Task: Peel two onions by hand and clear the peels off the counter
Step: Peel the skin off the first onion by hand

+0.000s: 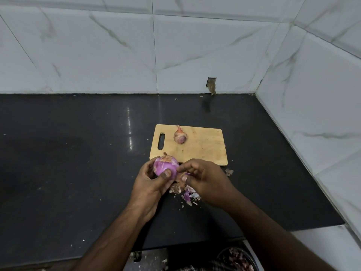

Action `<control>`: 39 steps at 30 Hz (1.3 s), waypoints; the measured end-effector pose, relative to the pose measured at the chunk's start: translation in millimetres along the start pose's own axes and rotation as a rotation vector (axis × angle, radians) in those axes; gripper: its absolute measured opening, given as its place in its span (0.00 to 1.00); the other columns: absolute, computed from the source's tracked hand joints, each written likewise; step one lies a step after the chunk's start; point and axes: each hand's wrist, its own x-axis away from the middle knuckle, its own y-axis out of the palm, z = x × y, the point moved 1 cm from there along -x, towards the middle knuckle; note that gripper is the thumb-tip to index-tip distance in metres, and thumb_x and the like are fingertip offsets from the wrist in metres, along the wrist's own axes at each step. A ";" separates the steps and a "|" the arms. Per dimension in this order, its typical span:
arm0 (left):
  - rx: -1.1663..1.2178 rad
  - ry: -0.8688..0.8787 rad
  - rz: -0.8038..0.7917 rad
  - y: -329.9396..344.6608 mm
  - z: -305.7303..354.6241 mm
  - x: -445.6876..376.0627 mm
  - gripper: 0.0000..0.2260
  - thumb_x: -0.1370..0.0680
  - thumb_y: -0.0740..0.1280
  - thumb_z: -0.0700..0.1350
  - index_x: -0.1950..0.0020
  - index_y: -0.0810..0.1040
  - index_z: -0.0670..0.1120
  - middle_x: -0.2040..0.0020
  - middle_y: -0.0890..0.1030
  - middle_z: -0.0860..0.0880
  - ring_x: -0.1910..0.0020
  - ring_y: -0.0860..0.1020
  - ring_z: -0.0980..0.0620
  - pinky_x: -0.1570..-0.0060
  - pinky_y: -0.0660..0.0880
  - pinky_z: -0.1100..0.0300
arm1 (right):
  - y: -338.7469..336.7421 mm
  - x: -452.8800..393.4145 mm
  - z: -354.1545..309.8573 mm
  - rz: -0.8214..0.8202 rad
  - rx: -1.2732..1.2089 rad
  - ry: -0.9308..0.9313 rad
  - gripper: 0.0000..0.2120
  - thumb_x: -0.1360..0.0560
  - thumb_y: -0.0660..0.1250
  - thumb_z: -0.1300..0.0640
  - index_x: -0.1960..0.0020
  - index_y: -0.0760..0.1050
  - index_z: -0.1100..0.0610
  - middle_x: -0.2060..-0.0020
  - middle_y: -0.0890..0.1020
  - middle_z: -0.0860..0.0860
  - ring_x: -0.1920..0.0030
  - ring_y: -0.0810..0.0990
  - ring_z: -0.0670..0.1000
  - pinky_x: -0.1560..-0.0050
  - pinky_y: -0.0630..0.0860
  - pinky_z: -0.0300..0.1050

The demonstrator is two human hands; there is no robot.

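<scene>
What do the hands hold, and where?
Left hand grips the purple onion around its lower side; right hand pinches at its right edge.

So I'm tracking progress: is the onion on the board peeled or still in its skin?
Still in its skin: the onion on the board shows dry orange-brown skin and its papery tip.

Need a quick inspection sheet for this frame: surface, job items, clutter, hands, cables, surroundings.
Surface: dark counter, speckled with small bits.
Job's things: mostly peeled purple onion in the left hand; second onion, skin still on, lies on the board; peels heaped on the counter under the hands.
Clutter: stray peel by the board's corner.
Hands: left hand grips the onion; right hand pinches at its side.
Cables: nothing seen.
Surroundings: marble-look wall tiles; hole in the tile; bowl below the counter edge.
</scene>
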 end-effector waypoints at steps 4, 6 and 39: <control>0.049 -0.060 -0.038 -1.2 2.0 0.3 0.24 0.30 0.72 0.38 0.35 0.74 0.40 0.37 0.81 0.39 0.42 0.82 0.40 0.49 0.83 0.54 | -13.1 -1.3 7.2 0.036 0.164 0.012 0.08 0.25 0.72 0.60 0.49 0.84 0.49 0.56 0.85 0.42 0.55 0.82 0.40 0.52 0.81 0.43; 0.078 -0.080 -0.050 1.6 1.9 2.3 0.23 0.30 0.71 0.38 0.35 0.74 0.39 0.37 0.81 0.38 0.42 0.82 0.39 0.48 0.82 0.53 | -14.1 -1.1 8.8 0.064 0.144 0.015 0.10 0.29 0.75 0.61 0.51 0.83 0.49 0.56 0.84 0.44 0.55 0.82 0.42 0.51 0.82 0.47; -0.005 -0.019 -0.029 21.4 -3.3 8.9 0.28 0.32 0.73 0.37 0.32 0.74 0.45 0.40 0.83 0.41 0.45 0.84 0.43 0.58 0.83 0.58 | 11.0 -13.9 6.9 0.061 0.033 -0.014 0.18 0.29 0.76 0.61 0.49 0.70 0.47 0.58 0.78 0.48 0.59 0.79 0.48 0.58 0.82 0.51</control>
